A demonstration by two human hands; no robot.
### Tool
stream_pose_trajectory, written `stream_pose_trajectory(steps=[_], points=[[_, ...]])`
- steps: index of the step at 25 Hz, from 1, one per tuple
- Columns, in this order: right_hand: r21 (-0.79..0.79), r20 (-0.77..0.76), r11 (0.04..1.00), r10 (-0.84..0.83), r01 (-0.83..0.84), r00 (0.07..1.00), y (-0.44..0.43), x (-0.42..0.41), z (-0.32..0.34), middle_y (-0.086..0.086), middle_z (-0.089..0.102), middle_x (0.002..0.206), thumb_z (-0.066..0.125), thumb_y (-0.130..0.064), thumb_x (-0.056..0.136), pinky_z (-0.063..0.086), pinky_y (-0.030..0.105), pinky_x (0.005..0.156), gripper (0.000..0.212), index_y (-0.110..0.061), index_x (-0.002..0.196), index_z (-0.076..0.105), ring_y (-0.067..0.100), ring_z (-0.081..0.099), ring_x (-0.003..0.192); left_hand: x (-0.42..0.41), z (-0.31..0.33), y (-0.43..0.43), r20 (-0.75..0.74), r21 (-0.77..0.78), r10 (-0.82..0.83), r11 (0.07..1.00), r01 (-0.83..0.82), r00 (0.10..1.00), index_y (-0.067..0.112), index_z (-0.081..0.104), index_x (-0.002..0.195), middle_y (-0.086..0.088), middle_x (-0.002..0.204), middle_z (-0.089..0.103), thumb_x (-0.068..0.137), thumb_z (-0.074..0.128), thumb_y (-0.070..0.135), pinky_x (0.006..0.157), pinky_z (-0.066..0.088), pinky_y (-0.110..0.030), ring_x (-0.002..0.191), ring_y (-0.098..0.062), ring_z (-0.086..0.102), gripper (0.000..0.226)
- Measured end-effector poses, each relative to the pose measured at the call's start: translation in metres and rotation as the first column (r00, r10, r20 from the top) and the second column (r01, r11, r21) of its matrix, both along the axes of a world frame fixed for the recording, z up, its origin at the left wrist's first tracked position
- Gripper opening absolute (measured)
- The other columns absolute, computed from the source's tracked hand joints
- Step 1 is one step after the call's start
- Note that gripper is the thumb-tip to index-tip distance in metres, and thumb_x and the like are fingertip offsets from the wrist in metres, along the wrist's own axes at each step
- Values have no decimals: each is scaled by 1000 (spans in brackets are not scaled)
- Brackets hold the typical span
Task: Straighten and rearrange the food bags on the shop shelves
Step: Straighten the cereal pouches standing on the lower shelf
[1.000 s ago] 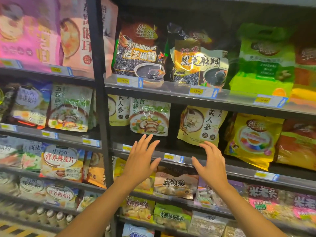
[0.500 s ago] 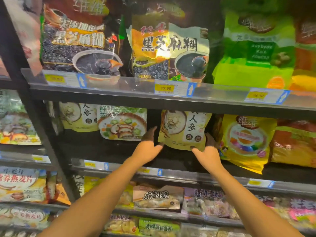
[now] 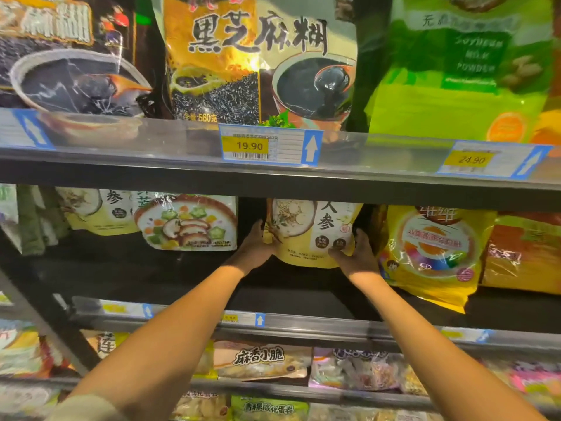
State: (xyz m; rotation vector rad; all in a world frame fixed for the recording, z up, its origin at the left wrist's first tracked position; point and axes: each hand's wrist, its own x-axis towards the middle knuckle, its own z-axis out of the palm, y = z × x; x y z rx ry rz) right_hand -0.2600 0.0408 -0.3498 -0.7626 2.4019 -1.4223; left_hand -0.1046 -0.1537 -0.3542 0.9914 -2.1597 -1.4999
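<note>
A pale yellow food bag with a ginseng picture (image 3: 306, 235) stands at the back of the middle shelf (image 3: 182, 278). My left hand (image 3: 254, 249) grips its lower left edge and my right hand (image 3: 358, 253) grips its lower right edge. Both forearms reach in over the shelf's front rail. Its top is hidden behind the shelf above. To its left stands a white bag showing vegetables and mushrooms (image 3: 188, 221), and beyond that another yellow ginseng bag (image 3: 97, 209). To its right leans a large bright yellow bag (image 3: 434, 253).
The upper shelf (image 3: 121, 174), with price tags on its rail, carries black sesame paste bags (image 3: 258, 62) and a green soy powder bag (image 3: 461, 80). An orange bag (image 3: 525, 253) sits far right. Lower shelves hold several snack packs (image 3: 261, 360). A dark upright post (image 3: 45, 320) stands left.
The view has moved closer to the shelves. My hands went from open in front of the rail into the middle shelf and took hold of the ginseng bag on both sides.
</note>
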Motion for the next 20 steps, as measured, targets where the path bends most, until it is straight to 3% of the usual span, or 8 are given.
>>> stream_pose_trajectory(steps=[3,6,8,12,15,17,20], points=[[-6,-14,1000,-13,13,1000,0,-9,-5,13,32,165,78,-28,89,33,42,118,95,-8,162,20,33,35,150,6,1,2,-44,61,24,998,-21,999,16,29,160,-8,140,62,93,75,30,100,53,-40,126,-25,60,82],[-13,-14,1000,-28,28,1000,3,-16,-9,14,38,160,82,-30,86,39,42,112,95,-9,160,26,34,42,144,16,13,5,-53,71,-60,995,64,997,21,55,139,5,117,70,98,65,47,75,50,-23,99,-6,65,49],[-34,-3,999,-13,13,1000,4,-21,-11,12,40,158,85,-33,82,41,45,111,97,-12,159,28,34,44,142,18,18,1,-124,181,-85,978,107,989,25,58,133,10,114,72,96,64,52,80,52,-26,102,-7,67,46],[-107,118,992,77,-64,990,1,-23,-6,3,47,155,86,-35,81,44,45,112,100,-18,160,26,29,46,142,1,21,-10,-307,384,-28,911,150,951,24,55,137,-5,125,76,80,83,51,97,59,-47,115,-23,73,69],[-58,107,987,155,-150,982,-1,-24,-1,-12,62,124,83,-36,84,50,36,96,72,-23,143,45,25,60,129,-15,18,-13,-358,450,82,888,95,930,19,53,139,-11,122,76,68,91,41,103,54,-58,114,-31,73,83],[-5,61,984,177,-177,982,-1,-23,0,-12,61,119,80,-39,86,52,37,95,61,-23,136,48,23,62,124,-20,18,-13,-358,442,99,894,76,929,20,55,138,-10,121,77,69,91,40,103,54,-59,113,-31,74,80],[-3,24,983,185,-185,982,-1,-22,1,-7,64,127,80,-41,86,52,36,93,59,-23,135,50,22,63,123,-19,23,-10,-318,405,97,914,43,943,23,60,134,-6,117,78,83,83,36,100,57,-55,111,-27,75,57]])
